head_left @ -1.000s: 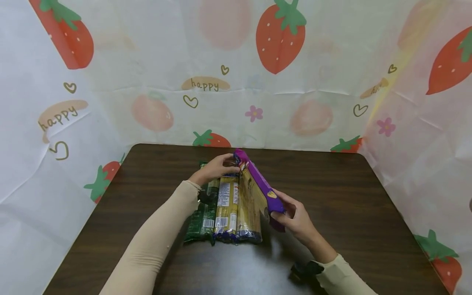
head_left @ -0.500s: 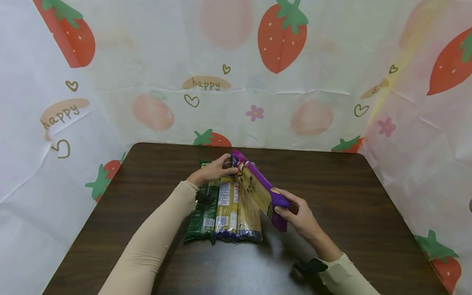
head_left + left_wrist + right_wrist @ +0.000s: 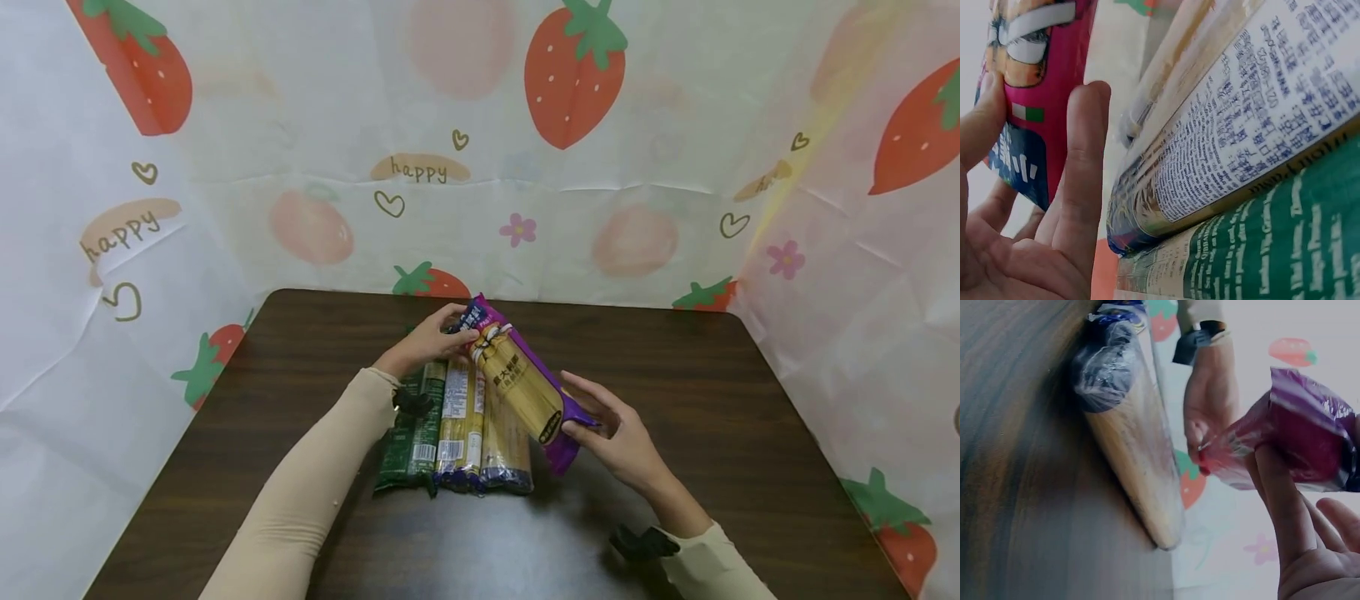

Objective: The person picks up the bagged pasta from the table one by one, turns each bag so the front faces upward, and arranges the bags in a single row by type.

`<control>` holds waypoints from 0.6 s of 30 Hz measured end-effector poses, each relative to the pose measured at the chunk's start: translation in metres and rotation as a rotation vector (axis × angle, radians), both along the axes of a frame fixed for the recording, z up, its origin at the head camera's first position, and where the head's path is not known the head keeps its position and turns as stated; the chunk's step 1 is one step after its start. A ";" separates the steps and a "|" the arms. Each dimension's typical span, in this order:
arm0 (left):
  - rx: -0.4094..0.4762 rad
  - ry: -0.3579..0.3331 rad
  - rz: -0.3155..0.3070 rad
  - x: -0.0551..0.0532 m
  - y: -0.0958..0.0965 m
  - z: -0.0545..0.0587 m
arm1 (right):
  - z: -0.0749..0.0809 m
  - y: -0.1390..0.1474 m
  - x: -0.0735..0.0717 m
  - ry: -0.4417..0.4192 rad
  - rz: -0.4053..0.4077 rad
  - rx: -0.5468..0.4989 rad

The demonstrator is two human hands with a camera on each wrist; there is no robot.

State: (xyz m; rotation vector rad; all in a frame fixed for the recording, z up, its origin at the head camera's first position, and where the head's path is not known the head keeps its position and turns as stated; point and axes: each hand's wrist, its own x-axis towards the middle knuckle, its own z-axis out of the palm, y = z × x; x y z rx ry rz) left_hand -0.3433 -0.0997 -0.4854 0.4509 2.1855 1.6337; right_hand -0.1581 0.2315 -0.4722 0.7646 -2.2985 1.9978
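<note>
A purple-edged packet of spaghetti (image 3: 517, 375) is held slanted above the table, its clear front with dark lettering facing up. My left hand (image 3: 431, 340) grips its far end, thumb on the front; in the left wrist view the fingers stand beside and behind the pink and blue wrapper (image 3: 1035, 125). My right hand (image 3: 618, 437) holds the near purple end between thumb and fingers. Beneath, a green packet (image 3: 408, 450), a gold packet with a white label (image 3: 459, 429) and a clear spaghetti packet with blue ends (image 3: 507, 450) lie side by side. The raised packet partly covers the clear one.
A dark wood-grain table (image 3: 697, 400) bears the packets. White sheeting (image 3: 330, 108) printed with strawberries and hearts stands behind it and on both sides. Black straps (image 3: 643, 543) sit at the wrists, over pale sleeves (image 3: 300, 492).
The purple packet has turned from edge-on so its clear front faces up. Its near end has shifted slightly right along with my right hand. The three lying packets have stayed put.
</note>
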 end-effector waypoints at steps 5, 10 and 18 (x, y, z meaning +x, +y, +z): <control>0.044 -0.004 0.025 0.000 0.002 0.001 | -0.005 0.001 0.000 0.011 -0.046 0.014; 0.083 -0.002 0.100 0.005 0.005 0.002 | -0.007 0.000 0.000 -0.023 -0.031 0.014; 0.177 -0.023 0.176 0.008 0.014 0.010 | -0.012 -0.001 0.000 -0.067 -0.024 0.073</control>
